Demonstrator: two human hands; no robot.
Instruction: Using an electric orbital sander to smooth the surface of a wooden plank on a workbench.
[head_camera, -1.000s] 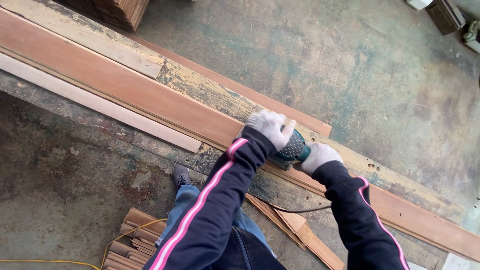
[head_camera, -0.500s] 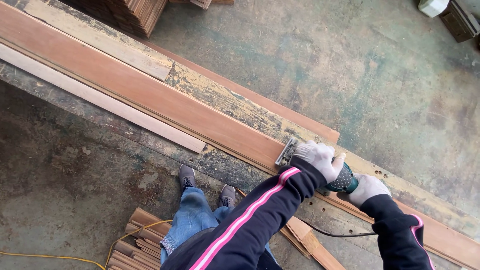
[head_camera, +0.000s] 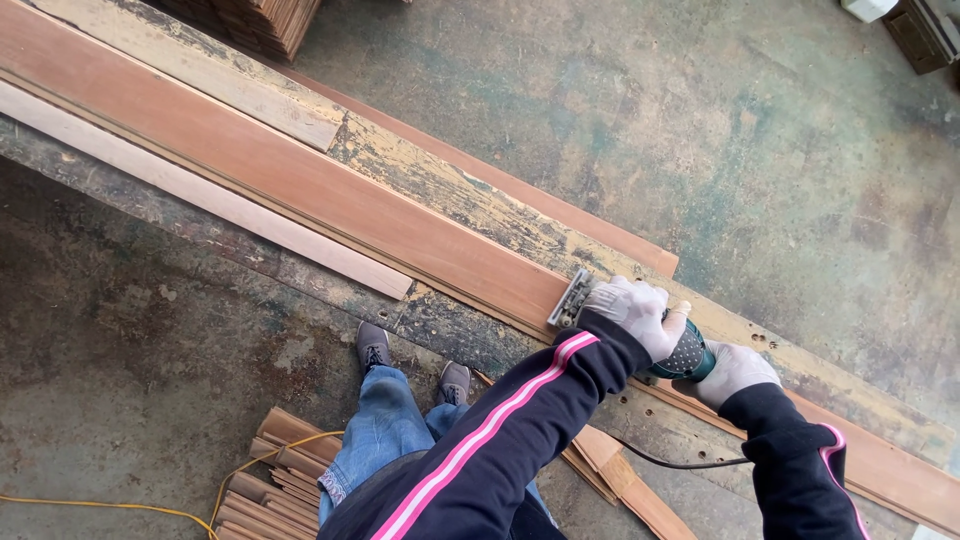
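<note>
Head view, 1 item in hand: sander (head_camera: 668, 352), teal body, flat pad at front; sits on long red-brown plank (head_camera: 330, 205) laid on worn bench (head_camera: 470, 205), right of centre. L hand (head_camera: 630, 312), gloved, clamped over top of sander. R hand (head_camera: 735, 373), gloved, wrapped round rear grip. Black cord (head_camera: 680, 462) trails near side. Judged: compact, rigid, fairly light, vibrates; hold top knob + rear handle. Also: pale strip (head_camera: 200, 195), offcuts (head_camera: 280, 475) on floor, yellow cable (head_camera: 100, 505).

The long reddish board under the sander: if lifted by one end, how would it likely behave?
The reddish board is very long and looks thin, so it would probably sag. It looks heavy and awkward for one hand. It lies flat on the worn bench and should slide, not roll.
</note>
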